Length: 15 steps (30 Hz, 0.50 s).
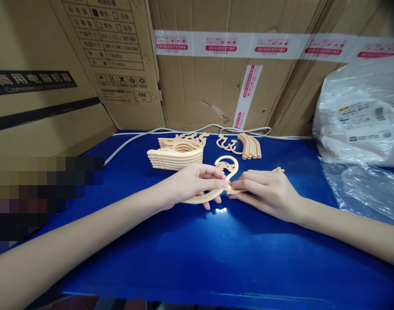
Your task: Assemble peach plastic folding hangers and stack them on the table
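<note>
Both hands meet over a blue table [216, 249] on one peach plastic hanger [227, 165] with a curled hook. My left hand [193, 183] is closed round the hanger's left arm, thumb and fingers pinching near its middle. My right hand [268, 191] grips the hanger's right arm, whose tip pokes out beyond the knuckles. Behind the hands lies a stack of the same hangers [177, 153] and, to its right, a smaller bunch of peach hanger pieces [245, 146].
Cardboard boxes [222, 77] wall off the back and left of the table. A white cable [190, 130] runs along their foot. Clear plastic bags [361, 125] of white goods sit at the right. A blurred patch covers the left edge.
</note>
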Available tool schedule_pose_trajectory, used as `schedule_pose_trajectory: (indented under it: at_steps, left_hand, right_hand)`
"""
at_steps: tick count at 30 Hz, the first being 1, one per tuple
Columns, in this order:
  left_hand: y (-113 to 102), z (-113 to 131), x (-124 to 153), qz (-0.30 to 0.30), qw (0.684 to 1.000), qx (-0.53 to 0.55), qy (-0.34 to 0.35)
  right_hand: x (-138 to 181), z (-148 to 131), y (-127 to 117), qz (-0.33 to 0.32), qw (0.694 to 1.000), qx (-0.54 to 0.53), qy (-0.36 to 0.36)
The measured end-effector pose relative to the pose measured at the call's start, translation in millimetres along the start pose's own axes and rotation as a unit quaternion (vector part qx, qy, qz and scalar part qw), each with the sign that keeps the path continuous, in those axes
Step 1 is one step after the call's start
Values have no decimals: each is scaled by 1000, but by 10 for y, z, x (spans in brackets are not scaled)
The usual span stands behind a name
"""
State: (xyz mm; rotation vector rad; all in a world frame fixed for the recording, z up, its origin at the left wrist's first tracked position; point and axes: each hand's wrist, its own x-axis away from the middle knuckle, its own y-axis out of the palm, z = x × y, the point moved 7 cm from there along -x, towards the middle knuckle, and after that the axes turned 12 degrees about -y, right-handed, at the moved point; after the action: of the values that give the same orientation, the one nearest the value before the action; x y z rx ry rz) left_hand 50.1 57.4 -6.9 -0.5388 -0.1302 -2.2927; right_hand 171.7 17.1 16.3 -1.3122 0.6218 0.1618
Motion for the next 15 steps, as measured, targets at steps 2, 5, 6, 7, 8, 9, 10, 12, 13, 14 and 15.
schedule_pose_trajectory:
  at_steps: [2, 5, 6, 7, 8, 9, 10, 12, 13, 14, 15]
  left_hand:
    - [4, 4, 3, 5, 1000, -11, -3]
    - [4, 10, 0, 10, 1000, -7, -4]
    - [2, 11, -4, 10, 1000, -3, -2]
    - [-1, 11, -9, 9, 1000, 1, 0]
    - [-6, 9, -15, 8, 1000, 6, 3]
    - [-13, 7, -21, 7, 1000, 10, 6]
    - [-20, 3, -28, 7, 1000, 13, 9]
    - [-38, -4, -40, 10, 1000, 17, 14]
    - [-47, -7, -44, 13, 1000, 18, 16]
    - [-54, -9, -47, 15, 1000, 19, 17]
    - [-59, -11, -49, 17, 1000, 19, 18]
  right_hand:
    - [-9, -4, 2, 0, 1000, 2, 1]
    - [-18, 16, 20, -13, 999, 22, 22]
    - [-18, 25, 32, -23, 999, 30, 30]
    - [-18, 30, 42, -32, 998, 39, 35]
    - [-18, 29, 47, -39, 997, 47, 37]
    - [-19, 23, 48, -42, 997, 56, 36]
    - [-21, 13, 45, -44, 996, 65, 32]
    - [-22, -5, 32, -41, 996, 80, 26]
    - [-20, -11, 30, -40, 996, 82, 24]
    - [-17, -12, 32, -42, 996, 79, 25]
    - [-14, -9, 37, -44, 996, 74, 27]
